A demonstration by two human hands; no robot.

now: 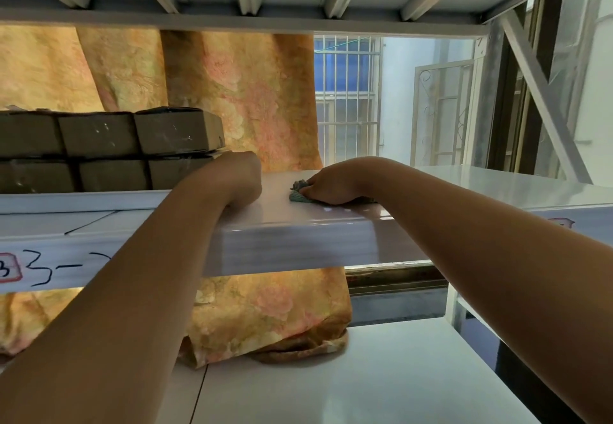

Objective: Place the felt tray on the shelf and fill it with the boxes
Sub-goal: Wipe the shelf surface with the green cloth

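On the glossy white metal shelf (464, 184), near its front edge, the grey-green felt tray (299, 192) lies bunched under the right hand (335, 184), whose curled fingers pinch its soft rim. Felt this limp may fold over or stay collapsed instead of standing open. On so smooth a surface it could also slide off the front lip if pulled. The left hand (237, 179) sits just beside the stacked brown cardboard boxes (99, 144), and a careless nudge might shift them. Most of the tray is hidden behind the right hand and wrist, so its shape is unclear. The left fingers face away, and I cannot tell whether they grip anything. The stack is cut off at the left of the view.
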